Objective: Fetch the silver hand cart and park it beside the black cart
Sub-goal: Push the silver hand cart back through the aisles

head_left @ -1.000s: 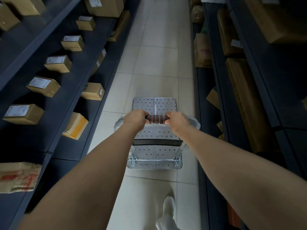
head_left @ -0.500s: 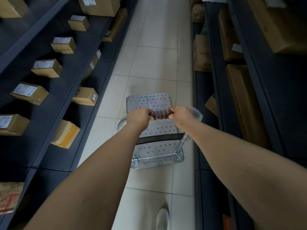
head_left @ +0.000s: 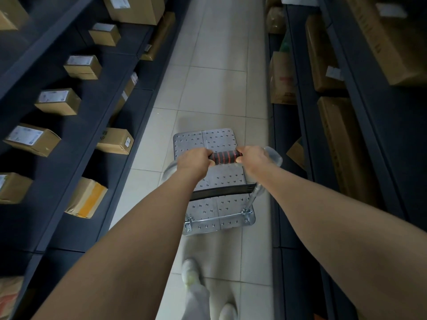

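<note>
The silver hand cart [head_left: 215,183] stands on the tiled aisle floor just ahead of me, its perforated metal deck bare. Its handle bar carries a black foam grip with red rings [head_left: 224,157]. My left hand [head_left: 193,159] grips the left end of that handle. My right hand [head_left: 253,158] grips the right end. Both arms reach straight forward. The cart sits slightly right of the aisle's middle, near the right shelf base. No black cart is in view.
Dark shelving [head_left: 76,116] lines the left side, holding several small cardboard boxes [head_left: 115,140]. Dark shelving [head_left: 360,112] on the right holds larger cartons [head_left: 283,78]. The pale tiled aisle [head_left: 217,65] runs ahead between them. My white shoes [head_left: 190,271] show below.
The cart has rolled forward along the aisle with me; the shelf boxes on the left have slid back past me. Both hands keep the same hold on the handle.
</note>
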The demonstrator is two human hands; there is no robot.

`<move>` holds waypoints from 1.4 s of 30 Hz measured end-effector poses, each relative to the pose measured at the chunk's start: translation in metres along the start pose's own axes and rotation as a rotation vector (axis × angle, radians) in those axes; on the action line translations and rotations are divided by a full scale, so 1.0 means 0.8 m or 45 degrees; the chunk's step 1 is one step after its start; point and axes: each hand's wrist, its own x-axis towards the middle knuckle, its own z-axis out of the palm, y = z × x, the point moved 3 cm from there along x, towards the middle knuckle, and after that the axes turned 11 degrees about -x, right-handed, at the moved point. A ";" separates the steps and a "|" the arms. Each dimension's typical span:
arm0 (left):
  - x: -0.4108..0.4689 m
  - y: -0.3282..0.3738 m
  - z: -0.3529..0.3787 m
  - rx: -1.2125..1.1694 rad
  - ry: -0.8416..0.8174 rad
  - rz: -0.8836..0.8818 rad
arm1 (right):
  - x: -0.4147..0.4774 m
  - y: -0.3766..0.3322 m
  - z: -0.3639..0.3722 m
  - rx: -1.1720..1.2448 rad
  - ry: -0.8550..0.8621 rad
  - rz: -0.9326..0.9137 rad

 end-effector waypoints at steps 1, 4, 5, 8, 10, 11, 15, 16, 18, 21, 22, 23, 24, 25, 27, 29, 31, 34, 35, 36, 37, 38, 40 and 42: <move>0.005 -0.003 -0.005 -0.005 -0.011 0.002 | 0.005 -0.004 -0.003 -0.037 -0.008 -0.012; 0.020 -0.013 -0.020 -0.010 -0.031 0.016 | 0.019 -0.018 -0.011 -0.070 -0.022 0.012; 0.025 -0.017 -0.026 -0.014 -0.033 0.020 | 0.025 -0.023 -0.015 -0.079 -0.026 0.014; 0.041 -0.031 -0.045 -0.044 -0.051 0.027 | 0.043 -0.041 -0.024 -0.044 -0.033 0.030; 0.054 -0.042 -0.057 -0.059 -0.057 0.017 | 0.056 -0.055 -0.029 0.036 -0.016 0.061; 0.060 -0.047 -0.063 -0.059 -0.055 0.011 | 0.062 -0.062 -0.032 0.072 -0.006 0.075; 0.090 -0.071 -0.084 -0.049 -0.045 -0.003 | 0.090 -0.086 -0.049 0.083 -0.034 0.078; 0.100 -0.077 -0.087 -0.046 -0.040 -0.006 | 0.097 -0.091 -0.054 0.079 -0.049 0.078; 0.118 -0.087 -0.095 -0.053 -0.036 -0.010 | 0.112 -0.100 -0.064 0.076 -0.056 0.082; 0.144 -0.098 -0.108 -0.062 -0.027 -0.008 | 0.132 -0.113 -0.077 0.101 -0.059 0.101; 0.152 -0.101 -0.111 -0.057 -0.024 -0.008 | 0.138 -0.115 -0.081 0.113 -0.057 0.105; 0.158 -0.103 -0.114 -0.057 -0.017 -0.012 | 0.142 -0.117 -0.085 0.116 -0.044 0.104; 0.167 -0.107 -0.118 -0.061 -0.011 -0.016 | 0.148 -0.120 -0.089 0.112 -0.023 0.102; 0.175 -0.110 -0.121 -0.061 -0.005 -0.017 | 0.154 -0.123 -0.092 0.106 -0.005 0.098; 0.191 -0.115 -0.126 -0.057 -0.005 -0.019 | 0.166 -0.127 -0.097 0.111 0.004 0.106; 0.205 -0.118 -0.131 -0.057 -0.007 -0.018 | 0.179 -0.130 -0.103 0.127 -0.002 0.120; 0.219 -0.118 -0.137 -0.052 0.006 -0.017 | 0.193 -0.130 -0.109 0.133 -0.020 0.124; 0.243 -0.117 -0.146 -0.040 0.017 -0.017 | 0.215 -0.128 -0.118 0.136 -0.036 0.129; 0.251 -0.115 -0.150 -0.036 0.012 -0.018 | 0.223 -0.127 -0.122 0.134 -0.030 0.129; 0.259 -0.113 -0.154 -0.033 0.006 -0.019 | 0.232 -0.126 -0.126 0.135 -0.025 0.130; 0.268 -0.111 -0.159 -0.031 0.004 -0.019 | 0.241 -0.124 -0.129 0.135 -0.028 0.125; 0.276 -0.110 -0.163 -0.029 0.008 -0.022 | 0.249 -0.123 -0.133 0.133 -0.038 0.115; 0.290 -0.105 -0.172 -0.033 0.023 -0.040 | 0.268 -0.119 -0.144 0.120 -0.050 0.094; 0.306 -0.101 -0.178 -0.052 0.004 -0.048 | 0.286 -0.115 -0.152 0.095 -0.070 0.072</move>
